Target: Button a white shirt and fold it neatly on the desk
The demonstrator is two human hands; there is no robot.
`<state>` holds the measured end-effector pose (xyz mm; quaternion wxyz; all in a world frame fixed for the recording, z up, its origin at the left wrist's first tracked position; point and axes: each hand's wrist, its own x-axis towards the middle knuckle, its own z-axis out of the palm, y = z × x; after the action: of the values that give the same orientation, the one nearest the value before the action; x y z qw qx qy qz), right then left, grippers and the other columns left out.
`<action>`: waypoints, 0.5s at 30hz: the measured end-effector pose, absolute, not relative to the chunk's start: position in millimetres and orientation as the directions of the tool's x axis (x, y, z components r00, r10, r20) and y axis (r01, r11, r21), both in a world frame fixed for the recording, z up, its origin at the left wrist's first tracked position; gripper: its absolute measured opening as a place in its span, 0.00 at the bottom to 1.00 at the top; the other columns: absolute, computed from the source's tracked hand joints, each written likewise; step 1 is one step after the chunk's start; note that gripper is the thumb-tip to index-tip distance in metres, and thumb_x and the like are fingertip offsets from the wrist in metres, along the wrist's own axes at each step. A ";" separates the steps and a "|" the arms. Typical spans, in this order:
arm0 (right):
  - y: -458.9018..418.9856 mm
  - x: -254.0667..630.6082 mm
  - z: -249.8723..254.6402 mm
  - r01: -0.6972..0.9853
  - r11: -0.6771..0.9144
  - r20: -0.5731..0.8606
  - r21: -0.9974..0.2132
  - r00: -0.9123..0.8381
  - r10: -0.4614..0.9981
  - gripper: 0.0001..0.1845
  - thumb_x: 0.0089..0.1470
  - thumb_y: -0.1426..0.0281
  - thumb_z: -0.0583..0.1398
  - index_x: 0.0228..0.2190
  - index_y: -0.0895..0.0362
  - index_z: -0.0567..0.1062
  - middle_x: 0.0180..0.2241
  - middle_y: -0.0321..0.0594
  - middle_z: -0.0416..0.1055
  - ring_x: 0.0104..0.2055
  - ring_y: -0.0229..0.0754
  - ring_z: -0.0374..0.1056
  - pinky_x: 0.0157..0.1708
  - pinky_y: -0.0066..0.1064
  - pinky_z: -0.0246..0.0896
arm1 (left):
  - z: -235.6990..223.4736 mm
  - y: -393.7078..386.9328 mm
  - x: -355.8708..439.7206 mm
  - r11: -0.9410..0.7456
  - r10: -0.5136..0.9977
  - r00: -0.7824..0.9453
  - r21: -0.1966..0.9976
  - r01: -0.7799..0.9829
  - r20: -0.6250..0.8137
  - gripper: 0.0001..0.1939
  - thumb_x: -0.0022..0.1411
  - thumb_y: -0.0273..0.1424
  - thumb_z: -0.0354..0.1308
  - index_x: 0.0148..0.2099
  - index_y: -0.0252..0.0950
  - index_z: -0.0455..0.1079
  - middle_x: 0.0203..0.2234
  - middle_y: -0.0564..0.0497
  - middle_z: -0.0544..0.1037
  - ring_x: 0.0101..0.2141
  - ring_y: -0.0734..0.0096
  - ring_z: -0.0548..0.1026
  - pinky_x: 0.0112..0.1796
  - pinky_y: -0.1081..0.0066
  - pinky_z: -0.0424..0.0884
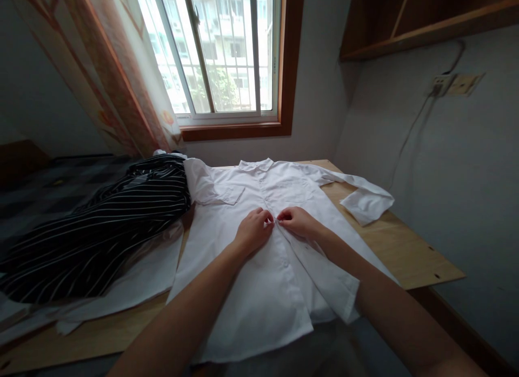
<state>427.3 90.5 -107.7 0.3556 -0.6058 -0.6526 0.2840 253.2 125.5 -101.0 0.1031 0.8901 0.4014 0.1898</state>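
A white button-up shirt (231, 258) lies spread on its back, its collar (256, 165) pointing toward the window. Its upper front edges meet, while below my hands the right-hand front panel (324, 279) is folded outward. My left hand (255, 228) pinches the shirt's front edge at the middle. Close beside it, my right hand (298, 223) pinches the opposite edge, fingertips nearly touching the left ones. Whether a button sits between the fingers is hidden. A button (285, 264) shows on the placket lower down. The right-side sleeve (367, 201) is bent over the board.
Beneath the shirt is a wooden board (413, 258). Black-and-white striped clothing (121, 220) is heaped at the left, over white cloth or plastic. A barred window (219, 52), a curtain (109, 68), a wall shelf (430, 31) and a plugged-in cord (411, 133) surround it.
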 end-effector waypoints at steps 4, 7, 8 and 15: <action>91.1 424.7 -111.2 0.607 0.094 0.123 -0.789 0.007 0.992 0.11 0.45 0.78 0.59 0.29 0.60 0.82 0.27 0.40 0.79 0.31 0.40 0.70 0.31 0.26 0.59 | -100.6 127.6 254.4 -0.633 0.772 0.595 0.354 0.689 0.223 0.06 0.62 0.28 0.56 0.39 0.36 0.74 0.36 0.48 0.76 0.37 0.66 0.74 0.41 0.69 0.68; 90.3 422.0 -111.4 0.658 0.090 0.139 -0.747 0.022 0.990 0.09 0.45 0.76 0.60 0.29 0.61 0.81 0.27 0.40 0.78 0.30 0.40 0.70 0.30 0.26 0.58 | -99.6 127.9 255.3 -0.621 0.782 0.586 0.348 0.702 0.213 0.06 0.62 0.29 0.57 0.38 0.34 0.74 0.35 0.47 0.76 0.37 0.65 0.74 0.41 0.69 0.68; 89.8 421.0 -111.2 0.678 0.088 0.144 -0.730 0.025 0.989 0.08 0.46 0.75 0.61 0.29 0.61 0.81 0.27 0.41 0.78 0.30 0.40 0.70 0.30 0.27 0.57 | -99.4 127.7 255.5 -0.619 0.784 0.584 0.338 0.709 0.211 0.06 0.62 0.29 0.57 0.38 0.34 0.75 0.35 0.47 0.76 0.37 0.65 0.74 0.41 0.68 0.67; 90.2 420.0 -112.9 0.667 0.129 0.187 -0.734 0.016 0.982 0.06 0.48 0.74 0.62 0.29 0.60 0.81 0.29 0.42 0.78 0.32 0.41 0.70 0.33 0.28 0.58 | -97.6 125.0 256.2 -0.610 0.792 0.578 0.281 0.741 0.194 0.08 0.64 0.31 0.56 0.38 0.34 0.75 0.36 0.45 0.76 0.39 0.63 0.74 0.41 0.68 0.67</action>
<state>420.0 90.2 -112.9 0.3505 -0.6206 -0.6644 0.2248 256.2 125.0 -97.6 0.0851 0.8843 0.4335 0.1511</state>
